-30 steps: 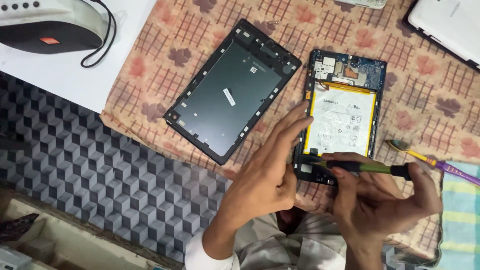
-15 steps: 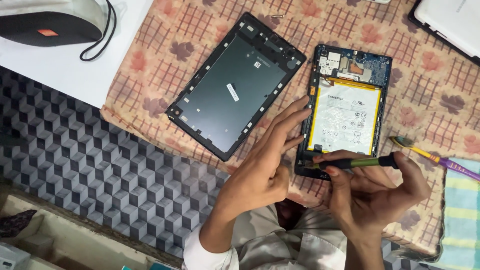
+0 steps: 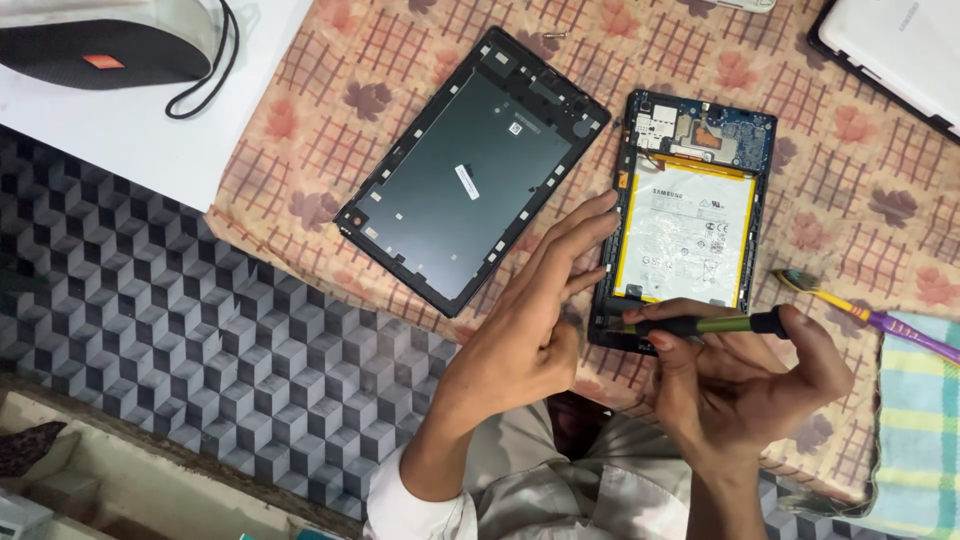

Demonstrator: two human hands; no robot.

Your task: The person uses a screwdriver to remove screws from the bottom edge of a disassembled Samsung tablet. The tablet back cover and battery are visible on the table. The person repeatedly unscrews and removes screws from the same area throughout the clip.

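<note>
An opened tablet point(image 3: 690, 215) lies on a patterned cloth, its white battery and blue circuit board exposed. My right hand point(image 3: 745, 385) grips a screwdriver with a green and black handle point(image 3: 715, 324), held level, its tip at the tablet's lower left corner. My left hand point(image 3: 525, 330) has its fingers spread, the fingertips resting against the tablet's left edge. The tablet's dark back cover point(image 3: 470, 170) lies inside up, tilted, just left of the tablet.
A toothbrush with a yellow and purple handle point(image 3: 870, 318) lies right of the tablet beside a striped towel point(image 3: 920, 430). A white device point(image 3: 900, 50) sits at the top right. A dark speaker with a cord point(image 3: 110, 45) rests on a white surface at the top left.
The view has shifted slightly. Both hands stay at the tablet's lower left corner, and the screwdriver stays level at the same spot.
</note>
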